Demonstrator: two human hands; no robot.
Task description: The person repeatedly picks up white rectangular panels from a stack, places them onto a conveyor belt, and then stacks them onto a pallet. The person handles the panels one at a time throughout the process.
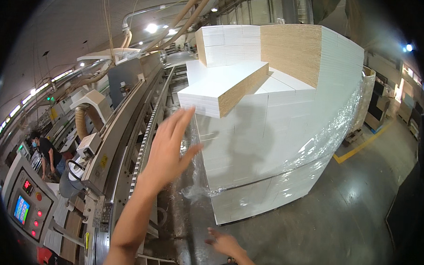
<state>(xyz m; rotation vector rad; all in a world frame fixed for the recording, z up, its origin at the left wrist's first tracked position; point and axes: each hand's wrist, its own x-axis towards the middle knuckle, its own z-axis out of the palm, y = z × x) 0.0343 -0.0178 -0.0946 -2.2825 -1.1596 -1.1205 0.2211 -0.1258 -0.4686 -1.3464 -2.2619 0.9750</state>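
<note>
My left hand (168,152) is raised in front of a tall stack of white-faced boards (249,148), fingers stretched out and the thumb apart, holding nothing. Its fingertips are near the corner of a small pile of white boards with brown chipboard edges (244,89). That pile lies askew on top of the stack; whether the fingers touch it I cannot tell. Low in the picture, my right hand (227,243) hangs below the stack's bottom edge, its fingers loosely apart with nothing in them. Clear plastic wrap (314,152) clings around the stack's lower part.
A long machine with a rail (144,144) runs along the left. Its control panel (29,205) has a lit screen and red buttons. A co-worker (50,155) bends over farther left. Yellow floor marking (361,146) and more stacked boards (376,105) are at the right.
</note>
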